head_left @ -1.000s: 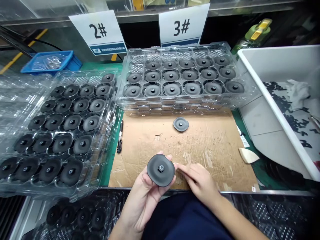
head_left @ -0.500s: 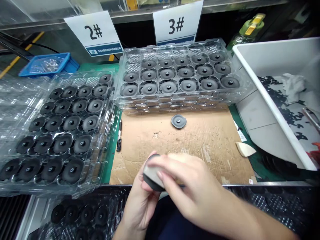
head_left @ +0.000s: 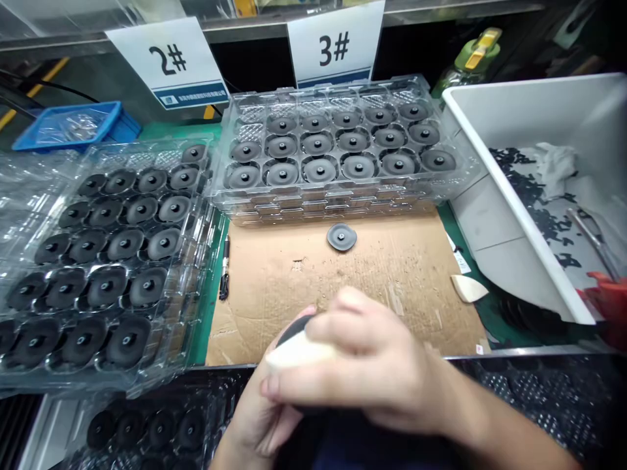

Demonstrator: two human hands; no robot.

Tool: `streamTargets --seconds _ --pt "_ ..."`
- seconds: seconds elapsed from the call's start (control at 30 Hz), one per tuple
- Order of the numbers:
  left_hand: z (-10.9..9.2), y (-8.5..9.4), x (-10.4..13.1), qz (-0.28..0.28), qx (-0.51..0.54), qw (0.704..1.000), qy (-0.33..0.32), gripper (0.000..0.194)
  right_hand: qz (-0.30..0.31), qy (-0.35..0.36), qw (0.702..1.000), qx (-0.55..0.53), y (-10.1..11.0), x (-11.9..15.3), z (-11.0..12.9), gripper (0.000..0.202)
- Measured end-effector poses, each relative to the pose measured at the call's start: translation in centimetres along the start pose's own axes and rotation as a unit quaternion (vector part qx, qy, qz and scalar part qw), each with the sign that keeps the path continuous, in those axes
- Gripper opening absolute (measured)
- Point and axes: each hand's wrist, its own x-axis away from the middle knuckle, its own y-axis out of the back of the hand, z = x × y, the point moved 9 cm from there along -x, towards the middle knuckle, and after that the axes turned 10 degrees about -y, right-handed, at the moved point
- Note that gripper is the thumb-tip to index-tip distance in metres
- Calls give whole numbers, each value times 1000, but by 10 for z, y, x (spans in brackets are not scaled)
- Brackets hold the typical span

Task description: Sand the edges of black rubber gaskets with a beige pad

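Note:
Above the near edge of the cardboard (head_left: pixel 304 287), my left hand (head_left: pixel 257 411) is closed around a black disc (head_left: pixel 294 329), mostly hidden by the other hand. My right hand (head_left: pixel 377 365), a little blurred, grips a cream wedge-shaped pad (head_left: pixel 298 352) and holds it against or just over the disc; contact cannot be made out. A loose dark grey disc with a small hub (head_left: pixel 341 237) lies farther back on the cardboard. A second cream wedge (head_left: pixel 469 288) rests at the cardboard's right edge.
Clear plastic trays of black discs stand at the left (head_left: pixel 142 251) and stacked at the back (head_left: pixel 318 189). A white bin (head_left: pixel 514 215) with small black parts is on the right. There are also a pen (head_left: pixel 225 267), a blue basket (head_left: pixel 112 127) and a green-lidded bottle (head_left: pixel 473 59).
My right hand has turned and shifted slightly left with the cream wedge, now covering more of the disc. The whole view has moved slightly; the loose disc stays on the cardboard.

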Motion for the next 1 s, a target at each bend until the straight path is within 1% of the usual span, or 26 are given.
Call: streamTargets --seconds 0.03,0.07,0.1,0.13,0.17,0.2,0.23,0.3,0.37,0.4,0.47,0.5,0.53,0.57,0.6,0.63,0.67,0.7,0.73,0.8,0.83,0.87,0.9,0.93,1.0 --pt "0 -3 1 18 12 1000 5 52 -2 -21 999 -35 1 -2 -11 28" --pt "-1 -6 2 38 33 999 8 54 -19 -76 995 -55 2 -1 -30 28" --pt "-2 -8 3 56 56 997 13 54 -42 -149 986 -56 2 5 -52 28" --pt "-4 -9 5 69 76 995 18 53 -65 -217 973 -45 0 15 -73 29" --pt "-6 -9 6 77 93 992 23 52 -81 -267 960 -27 -5 28 -91 30" --pt "-8 -7 7 80 102 991 24 52 -85 -300 950 -10 -13 41 -105 31" --pt "-9 -6 8 82 104 991 23 52 -77 -317 945 3 -23 54 -116 33" --pt "-12 -5 7 92 106 990 20 53 -54 -324 944 14 -43 73 -130 33" --pt "-13 -7 5 102 106 989 21 55 -35 -325 945 17 -52 83 -136 30" --pt "-13 -9 5 105 105 989 22 56 -33 -329 944 17 -50 83 -135 29" --pt "-12 -13 4 106 101 989 23 57 -53 -340 939 19 -32 76 -124 26" --pt "-11 -15 3 105 98 989 22 58 -73 -331 941 19 -18 68 -111 26" --pt "-11 -16 3 104 92 990 20 58 -88 -308 947 19 -5 57 -95 26" --pt "-9 -17 4 102 86 991 19 57 -104 -255 961 20 6 45 -72 28" --pt "-8 -16 4 100 81 992 18 58 -100 -178 979 26 12 32 -45 32" --pt "-7 -14 4 94 74 993 13 58 -75 -105 991 37 11 21 -21 34" --pt "-7 -10 4 86 65 994 3 58 -61 -55 995 47 11 14 -3 33" --pt "-8 -5 4 73 53 996 -12 57 -36 -36 997 61 7 9 5 32" --pt "-10 1 4 57 38 997 -30 57 -12 -48 996 76 2 5 5 31" --pt "-15 13 4 23 10 998 -60 57 27 -111 988 108 -7 1 -7 34" --pt "-16 17 4 9 2 998 -66 57 37 -125 984 118 -11 1 -12 36" --pt "-16 19 5 -1 -2 998 -68 58 28 -120 985 117 -14 1 -11 36" --pt "-17 19 5 -10 -4 997 -72 58 -3 -106 989 107 -14 2 -8 35" --pt "-19 18 5 -17 -7 997 -81 58 -48 -85 990 101 -13 5 -2 35" --pt "-25 14 6 -30 -15 993 -117 60 -147 -61 981 109 -11 15 11 37"
